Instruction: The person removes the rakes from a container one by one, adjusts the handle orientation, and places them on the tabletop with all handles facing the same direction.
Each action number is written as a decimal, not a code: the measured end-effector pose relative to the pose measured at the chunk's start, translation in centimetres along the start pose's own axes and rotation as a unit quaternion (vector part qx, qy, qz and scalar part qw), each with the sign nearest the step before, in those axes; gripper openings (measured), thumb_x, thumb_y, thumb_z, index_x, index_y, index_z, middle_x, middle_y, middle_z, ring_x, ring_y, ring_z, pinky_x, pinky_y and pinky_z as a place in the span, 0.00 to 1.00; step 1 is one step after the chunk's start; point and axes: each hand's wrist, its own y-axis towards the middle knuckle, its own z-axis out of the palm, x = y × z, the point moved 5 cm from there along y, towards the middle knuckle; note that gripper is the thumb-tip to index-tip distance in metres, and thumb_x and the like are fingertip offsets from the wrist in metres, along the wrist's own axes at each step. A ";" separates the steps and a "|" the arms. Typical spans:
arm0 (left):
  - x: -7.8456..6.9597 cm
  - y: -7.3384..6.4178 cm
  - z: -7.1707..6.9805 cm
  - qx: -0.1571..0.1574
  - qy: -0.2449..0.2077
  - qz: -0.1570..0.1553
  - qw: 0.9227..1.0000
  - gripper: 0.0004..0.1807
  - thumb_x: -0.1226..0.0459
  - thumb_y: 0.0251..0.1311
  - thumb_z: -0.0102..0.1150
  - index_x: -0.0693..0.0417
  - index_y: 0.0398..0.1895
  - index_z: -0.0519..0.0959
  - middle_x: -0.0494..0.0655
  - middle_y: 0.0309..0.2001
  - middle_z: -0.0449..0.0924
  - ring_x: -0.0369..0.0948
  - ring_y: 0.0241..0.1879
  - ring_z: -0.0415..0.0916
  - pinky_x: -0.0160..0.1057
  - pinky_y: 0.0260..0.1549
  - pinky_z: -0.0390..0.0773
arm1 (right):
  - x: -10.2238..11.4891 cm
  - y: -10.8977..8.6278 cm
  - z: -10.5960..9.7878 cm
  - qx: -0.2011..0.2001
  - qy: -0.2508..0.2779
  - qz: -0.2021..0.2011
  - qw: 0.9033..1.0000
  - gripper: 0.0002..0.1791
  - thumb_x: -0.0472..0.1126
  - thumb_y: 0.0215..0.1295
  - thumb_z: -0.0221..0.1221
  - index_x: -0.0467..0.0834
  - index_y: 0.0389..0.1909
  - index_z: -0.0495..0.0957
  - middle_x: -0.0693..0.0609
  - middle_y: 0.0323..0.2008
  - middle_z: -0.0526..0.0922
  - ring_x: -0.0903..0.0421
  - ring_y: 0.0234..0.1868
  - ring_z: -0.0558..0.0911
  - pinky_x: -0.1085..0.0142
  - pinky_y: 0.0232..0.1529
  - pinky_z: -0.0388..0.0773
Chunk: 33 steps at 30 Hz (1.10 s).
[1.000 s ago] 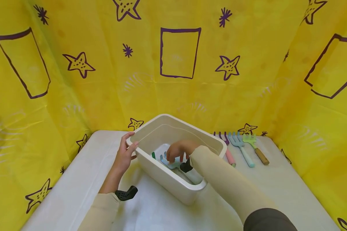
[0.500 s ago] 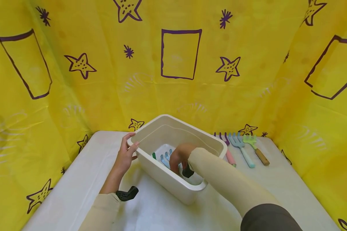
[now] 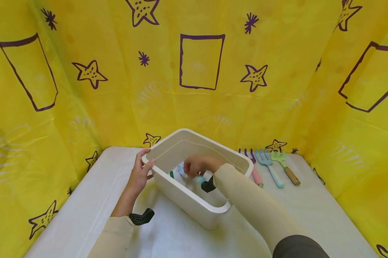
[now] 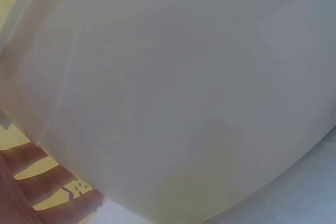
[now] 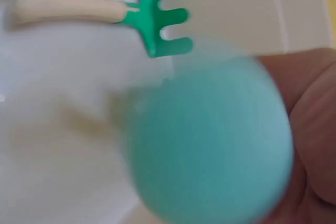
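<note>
My left hand (image 3: pixel 140 175) grips the left corner of the off-white plastic bin (image 3: pixel 187 191), thumb over the rim; several of its fingers (image 4: pixel 47 182) show against the outer wall in the left wrist view. Inside the bin, my right hand (image 3: pixel 198 165) holds a light blue hand fork (image 3: pixel 181 169). The rounded teal end of its handle (image 5: pixel 210 145) fills much of the right wrist view, blurred, while the hand hides its middle. On the bin floor lies a small green hand fork (image 5: pixel 157 19) with a wooden handle, only partly seen from the head.
Right of the bin, a purple hand fork with a pink handle (image 3: pixel 257 177), a light blue one (image 3: pixel 271 170) and a lime green one with a wooden handle (image 3: pixel 288 172) lie on the white table (image 3: pixel 310 215). A yellow patterned sheet (image 3: pixel 197 107) encloses the table.
My right hand has reached down to the light blue hand fork on the bin floor, taken hold of it and come up slightly. My left hand stays on the rim.
</note>
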 end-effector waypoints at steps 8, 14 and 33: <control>-0.2 0.1 -0.2 0.005 0.003 -0.013 1.000 0.29 0.59 0.73 0.45 0.47 0.73 0.50 0.61 0.60 0.59 0.60 0.56 0.66 0.66 0.51 0.70 | -0.2 -0.4 -1.4 -0.053 -0.001 0.008 0.999 0.10 0.30 0.52 0.66 0.36 0.36 0.80 0.53 0.22 0.72 0.59 0.23 0.69 0.72 0.23 0.67; 0.0 -0.1 0.0 0.001 0.012 -0.006 1.000 0.29 0.55 0.72 0.47 0.43 0.72 0.52 0.59 0.62 0.59 0.60 0.56 0.67 0.65 0.50 0.72 | -0.7 -0.5 -0.5 0.011 0.101 0.039 0.994 0.13 0.34 0.59 0.64 0.36 0.44 0.79 0.52 0.21 0.72 0.59 0.20 0.70 0.70 0.21 0.70; -0.2 -0.1 0.2 0.001 0.012 -0.004 1.000 0.28 0.55 0.73 0.45 0.43 0.72 0.51 0.61 0.58 0.61 0.60 0.55 0.67 0.65 0.50 0.72 | -0.7 -4.6 -5.5 -0.027 0.186 -0.059 0.980 0.12 0.38 0.66 0.60 0.41 0.49 0.80 0.51 0.33 0.75 0.60 0.22 0.70 0.71 0.23 0.71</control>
